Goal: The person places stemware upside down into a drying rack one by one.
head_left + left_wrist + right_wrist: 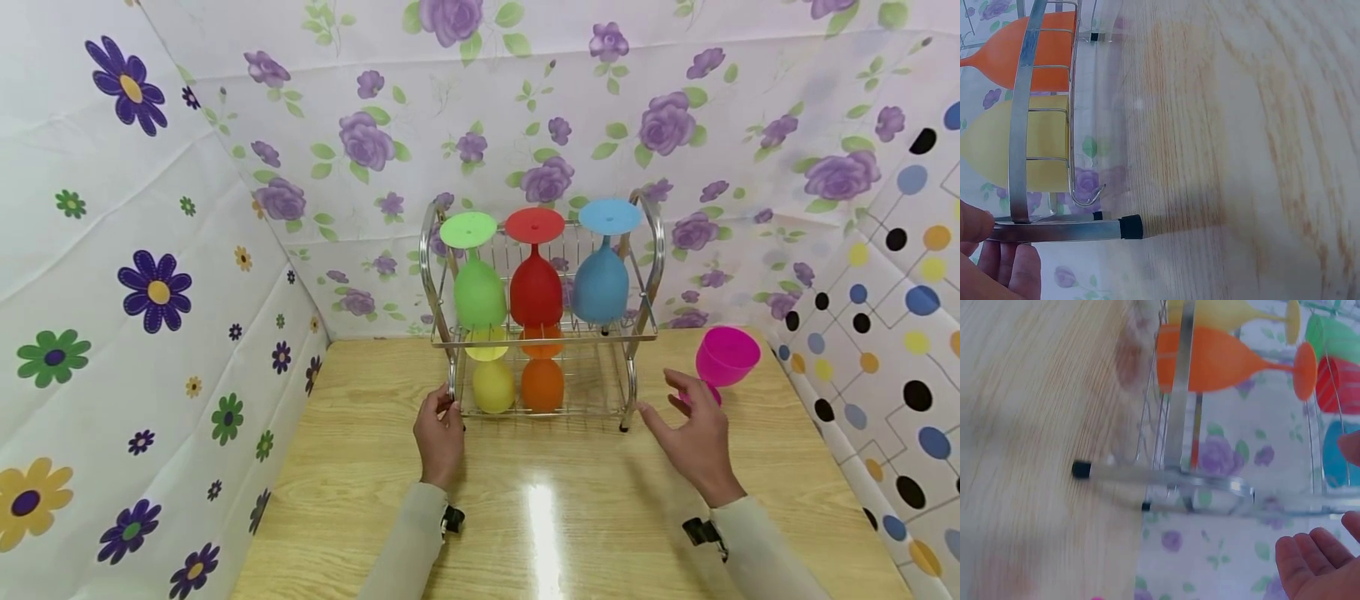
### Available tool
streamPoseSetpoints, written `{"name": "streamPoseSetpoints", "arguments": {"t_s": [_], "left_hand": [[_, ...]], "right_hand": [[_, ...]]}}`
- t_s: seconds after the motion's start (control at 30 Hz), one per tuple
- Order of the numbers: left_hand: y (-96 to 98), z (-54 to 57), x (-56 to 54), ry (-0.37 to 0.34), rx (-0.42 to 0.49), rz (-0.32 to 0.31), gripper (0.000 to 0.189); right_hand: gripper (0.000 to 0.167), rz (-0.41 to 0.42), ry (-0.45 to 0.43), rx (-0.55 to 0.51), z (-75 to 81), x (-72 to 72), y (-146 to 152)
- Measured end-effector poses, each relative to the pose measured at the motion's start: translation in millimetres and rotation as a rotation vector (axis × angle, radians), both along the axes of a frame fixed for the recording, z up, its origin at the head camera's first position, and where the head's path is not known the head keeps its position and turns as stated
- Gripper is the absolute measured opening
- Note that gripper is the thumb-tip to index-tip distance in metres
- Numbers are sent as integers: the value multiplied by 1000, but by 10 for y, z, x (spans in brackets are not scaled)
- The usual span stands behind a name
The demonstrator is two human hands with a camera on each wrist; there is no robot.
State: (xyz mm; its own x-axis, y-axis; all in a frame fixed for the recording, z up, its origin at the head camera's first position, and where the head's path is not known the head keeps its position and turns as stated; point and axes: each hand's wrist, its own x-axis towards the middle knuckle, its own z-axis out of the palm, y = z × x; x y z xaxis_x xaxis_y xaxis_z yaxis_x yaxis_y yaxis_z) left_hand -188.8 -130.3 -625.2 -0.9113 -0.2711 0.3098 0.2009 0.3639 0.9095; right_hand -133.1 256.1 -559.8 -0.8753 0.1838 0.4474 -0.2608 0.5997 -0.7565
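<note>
A two-tier metal rack (543, 340) stands on the table. Upside down on its upper tier are a green goblet (480, 292), a red goblet (536, 292) and a blue goblet (601, 287). The lower tier holds a yellow goblet (493, 387) and an orange goblet (542, 387), also inverted. My left hand (438, 433) pinches the rack's left leg (1066, 231) between thumb and fingers. To the right of the rack, my right hand (697, 437) holds nothing, its thumb and fingers spread apart. Partly behind that hand, an upright pink goblet (727, 356) stands on the table.
Wood-patterned table (360, 517) lies under everything. A flowered cloth (465, 100) hangs close behind the rack. Another flowered cloth (165, 217) walls off the left, and a dotted cloth (892, 375) the right, near the pink goblet.
</note>
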Motion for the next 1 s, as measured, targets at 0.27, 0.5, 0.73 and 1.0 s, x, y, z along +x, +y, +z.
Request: {"name": "streamPoseSetpoints", "arguments": {"t_s": [0.27, 0.5, 0.73, 1.0], "left_hand": [[-6, -25, 3, 7, 12, -4, 36], [-4, -9, 6, -3, 24, -12, 38], [-12, -16, 8, -14, 43, -22, 40], [-6, -5, 11, 3, 32, -18, 39]], "right_hand": [[62, -161, 51, -18, -20, 105, 298], [59, -320, 62, -116, -21, 93, 545], [63, -436, -18, -187, -98, 23, 764], [78, -485, -164, -275, -262, -127, 936]]}}
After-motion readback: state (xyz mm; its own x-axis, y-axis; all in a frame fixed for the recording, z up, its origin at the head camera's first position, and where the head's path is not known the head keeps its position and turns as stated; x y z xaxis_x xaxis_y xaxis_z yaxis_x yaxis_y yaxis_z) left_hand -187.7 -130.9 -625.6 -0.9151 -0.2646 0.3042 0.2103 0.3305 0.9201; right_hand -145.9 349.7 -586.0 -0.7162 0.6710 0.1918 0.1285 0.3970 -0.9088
